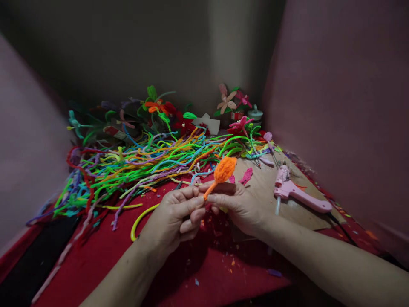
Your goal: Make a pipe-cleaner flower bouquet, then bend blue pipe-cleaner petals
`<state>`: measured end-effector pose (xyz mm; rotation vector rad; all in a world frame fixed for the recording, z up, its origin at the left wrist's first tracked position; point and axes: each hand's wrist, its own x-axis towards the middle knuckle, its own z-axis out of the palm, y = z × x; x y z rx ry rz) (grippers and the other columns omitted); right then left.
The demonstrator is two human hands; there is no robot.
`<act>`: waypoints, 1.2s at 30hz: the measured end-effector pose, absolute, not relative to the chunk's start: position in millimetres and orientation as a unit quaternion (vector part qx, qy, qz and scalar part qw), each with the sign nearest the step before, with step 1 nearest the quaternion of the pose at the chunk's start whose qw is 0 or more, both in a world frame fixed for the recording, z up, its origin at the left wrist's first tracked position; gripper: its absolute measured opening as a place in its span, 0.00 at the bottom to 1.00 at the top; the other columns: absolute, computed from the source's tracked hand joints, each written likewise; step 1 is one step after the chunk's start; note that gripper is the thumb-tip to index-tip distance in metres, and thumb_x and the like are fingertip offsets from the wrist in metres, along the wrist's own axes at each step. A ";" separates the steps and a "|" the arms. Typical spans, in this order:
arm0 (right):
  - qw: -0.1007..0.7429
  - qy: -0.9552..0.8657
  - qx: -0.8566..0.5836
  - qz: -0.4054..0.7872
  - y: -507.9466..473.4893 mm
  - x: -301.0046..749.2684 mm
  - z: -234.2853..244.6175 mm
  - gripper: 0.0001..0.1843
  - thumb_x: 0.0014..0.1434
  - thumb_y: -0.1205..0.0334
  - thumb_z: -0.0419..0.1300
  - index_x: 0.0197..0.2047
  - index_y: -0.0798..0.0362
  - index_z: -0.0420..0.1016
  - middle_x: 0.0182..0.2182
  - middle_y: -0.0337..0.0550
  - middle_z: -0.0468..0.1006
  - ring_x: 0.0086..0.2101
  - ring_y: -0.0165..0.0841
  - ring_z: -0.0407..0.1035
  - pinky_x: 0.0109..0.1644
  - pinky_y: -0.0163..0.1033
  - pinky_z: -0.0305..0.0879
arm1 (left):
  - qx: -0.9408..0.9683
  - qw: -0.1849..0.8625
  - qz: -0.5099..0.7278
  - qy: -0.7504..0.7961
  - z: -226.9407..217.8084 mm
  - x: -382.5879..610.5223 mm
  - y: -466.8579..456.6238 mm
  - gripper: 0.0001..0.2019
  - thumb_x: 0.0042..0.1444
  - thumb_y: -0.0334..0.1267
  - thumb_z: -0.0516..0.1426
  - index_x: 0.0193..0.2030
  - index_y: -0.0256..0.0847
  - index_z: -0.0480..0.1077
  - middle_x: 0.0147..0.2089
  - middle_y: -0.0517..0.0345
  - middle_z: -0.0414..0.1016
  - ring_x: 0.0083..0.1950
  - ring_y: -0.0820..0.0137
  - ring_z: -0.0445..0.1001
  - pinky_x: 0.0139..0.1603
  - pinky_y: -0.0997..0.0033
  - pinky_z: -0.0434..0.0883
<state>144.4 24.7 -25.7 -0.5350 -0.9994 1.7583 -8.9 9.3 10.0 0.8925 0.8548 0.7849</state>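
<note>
Orange, one petal [225, 169] has its stem [210, 189] pinched by inward-angled left hand [179, 215] and right hand [243, 207]. One glue gun [297, 193] lies right of it.

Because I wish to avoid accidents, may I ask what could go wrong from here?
The pink glue gun lies near the right hand and might be knocked; whether it is hot cannot be seen. The orange piece, pinched low on its stem by that hand and the left hand, could slip or bend.
</note>
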 end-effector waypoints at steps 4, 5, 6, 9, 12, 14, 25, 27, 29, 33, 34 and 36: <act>0.510 -0.397 -0.244 0.724 22.8 143.8 -26.1 0.04 0.48 0.68 0.66 0.30 0.54 0.79 0.28 0.38 0.77 0.27 0.24 0.65 0.32 0.31 0.59 | 0.460 0.691 0.352 0.432 8.9 -6.6 8.1 0.08 0.55 0.41 0.56 0.33 0.38 0.68 0.17 0.69 0.60 0.12 0.84 0.46 0.11 0.83 0.47; 0.513 -0.392 -0.249 0.722 22.1 143.4 -25.7 0.03 0.47 0.67 0.66 0.29 0.54 0.79 0.28 0.37 0.76 0.27 0.24 0.65 0.32 0.31 0.59 | 0.501 0.639 0.362 0.458 7.7 -5.3 6.5 0.09 0.56 0.42 0.55 0.31 0.39 0.67 0.18 0.68 0.61 0.13 0.83 0.49 0.12 0.83 0.49; 0.517 -0.386 -0.254 0.721 21.6 143.0 -25.2 0.03 0.47 0.67 0.66 0.29 0.54 0.79 0.27 0.37 0.76 0.27 0.25 0.65 0.32 0.31 0.59 | 0.555 0.567 0.374 0.480 5.7 -4.3 4.8 0.09 0.57 0.42 0.54 0.30 0.39 0.67 0.19 0.67 0.63 0.14 0.82 0.54 0.13 0.82 0.52; 0.532 -0.373 -0.261 0.714 20.9 141.2 -24.1 0.05 0.46 0.66 0.67 0.30 0.52 0.80 0.29 0.38 0.78 0.29 0.26 0.66 0.33 0.32 0.59 | 0.740 0.253 0.398 0.480 -4.8 -4.3 2.1 0.05 0.58 0.37 0.53 0.35 0.39 0.68 0.26 0.61 0.71 0.23 0.76 0.69 0.23 0.79 0.64; 0.535 -0.368 -0.272 0.710 20.9 139.0 -24.0 0.06 0.45 0.67 0.67 0.30 0.51 0.80 0.28 0.37 0.78 0.28 0.26 0.65 0.34 0.33 0.60 | 0.832 -0.035 0.378 0.403 -18.1 -8.2 4.6 0.08 0.57 0.29 0.53 0.43 0.38 0.67 0.33 0.55 0.76 0.31 0.70 0.75 0.32 0.75 0.69; 0.537 -0.358 -0.285 0.709 20.7 138.1 -24.4 0.06 0.43 0.66 0.68 0.29 0.52 0.80 0.27 0.36 0.77 0.27 0.25 0.65 0.34 0.33 0.60 | 0.844 -0.108 0.375 0.367 -23.9 -10.7 7.1 0.12 0.56 0.25 0.52 0.46 0.38 0.66 0.35 0.53 0.77 0.34 0.69 0.76 0.35 0.75 0.70; 0.521 -0.399 -0.263 0.708 20.3 143.4 -19.6 0.06 0.45 0.64 0.68 0.30 0.53 0.78 0.31 0.37 0.76 0.36 0.29 0.68 0.47 0.38 0.61 | 0.694 0.299 0.408 0.512 -6.3 -4.3 0.2 0.07 0.58 0.38 0.52 0.33 0.40 0.69 0.20 0.65 0.64 0.19 0.78 0.61 0.20 0.80 0.61; 0.520 -0.407 -0.277 0.698 21.5 143.8 -19.1 0.04 0.46 0.65 0.66 0.29 0.54 0.78 0.27 0.36 0.75 0.31 0.27 0.67 0.42 0.35 0.61 | 0.638 0.395 0.410 0.518 -2.4 -1.8 0.1 0.08 0.56 0.41 0.54 0.32 0.40 0.69 0.19 0.66 0.63 0.17 0.79 0.59 0.17 0.81 0.58; 0.516 -0.416 -0.283 0.693 22.6 143.6 -19.8 0.02 0.48 0.65 0.65 0.28 0.55 0.78 0.23 0.35 0.73 0.27 0.24 0.64 0.36 0.32 0.60 | 0.583 0.474 0.408 0.519 1.4 0.2 0.4 0.08 0.55 0.41 0.55 0.30 0.39 0.68 0.18 0.67 0.63 0.15 0.81 0.58 0.15 0.82 0.55; 0.500 -0.415 -0.276 0.708 23.4 143.2 -22.7 0.03 0.48 0.64 0.64 0.26 0.55 0.78 0.21 0.35 0.72 0.23 0.23 0.60 0.29 0.31 0.57 | 0.491 0.591 0.389 0.507 5.5 1.6 1.3 0.10 0.53 0.43 0.57 0.29 0.38 0.66 0.17 0.67 0.65 0.12 0.83 0.55 0.12 0.85 0.50; 0.500 -0.412 -0.272 0.711 23.3 143.3 -23.3 0.04 0.48 0.64 0.64 0.26 0.55 0.78 0.22 0.35 0.72 0.23 0.23 0.60 0.28 0.31 0.56 | 0.479 0.611 0.383 0.500 5.5 1.5 1.6 0.11 0.53 0.43 0.57 0.28 0.38 0.66 0.16 0.67 0.64 0.11 0.83 0.54 0.11 0.85 0.49; 0.503 -0.408 -0.266 0.714 23.1 143.6 -23.8 0.05 0.48 0.63 0.64 0.27 0.56 0.78 0.22 0.36 0.73 0.23 0.23 0.61 0.28 0.31 0.56 | 0.474 0.633 0.373 0.485 5.3 0.8 2.7 0.12 0.54 0.44 0.56 0.27 0.38 0.65 0.15 0.67 0.64 0.11 0.81 0.54 0.09 0.84 0.50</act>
